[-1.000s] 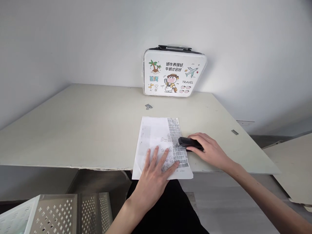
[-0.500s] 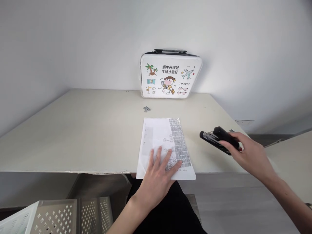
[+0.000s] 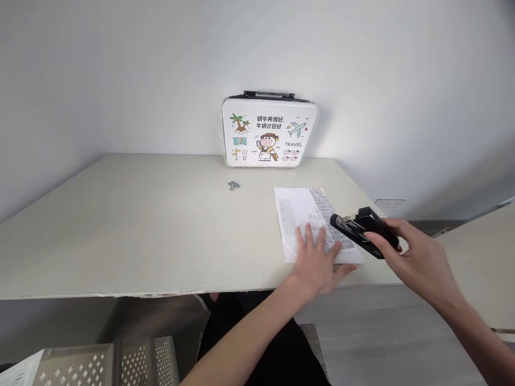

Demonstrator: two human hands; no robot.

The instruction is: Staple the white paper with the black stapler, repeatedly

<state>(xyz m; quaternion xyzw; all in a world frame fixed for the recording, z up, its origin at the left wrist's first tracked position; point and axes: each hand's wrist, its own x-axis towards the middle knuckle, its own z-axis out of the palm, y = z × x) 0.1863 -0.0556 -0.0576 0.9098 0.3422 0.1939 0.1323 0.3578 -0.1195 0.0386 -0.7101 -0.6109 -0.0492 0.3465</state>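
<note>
Paper (image 3: 293,206) lies flat near the front of the pale surface (image 3: 161,236), right of centre as I watch through the head camera. I have the left hand (image 3: 315,268) palm down over its near part, fingers spread and holding nothing between them; I take that spread as a way to control the paper by pressing rather than pinching. Whether it is one page or several I cannot tell from this angle.

The right hand (image 3: 422,262) is closed around the rear of a black stapler (image 3: 362,230), thumb on the side nearest me. Its upper arm and base stand apart at the front, and I judge the rear grip is meant to leave that mouth clear. The nose points left and away from me, overlapping the paper's right edge in my view; whether they touch I cannot make out.

So the two hands are apart from each other, the paper directly beneath the left one and just to the left of the right one, with the stapler's front between the right hand and the page. Beyond the paper, to its left, a few grey staple strips (image 3: 233,185) lie in a small cluster, well apart from both hands. Behind them a white printed case (image 3: 265,136) stands upright near the wall (image 3: 161,69).
</note>
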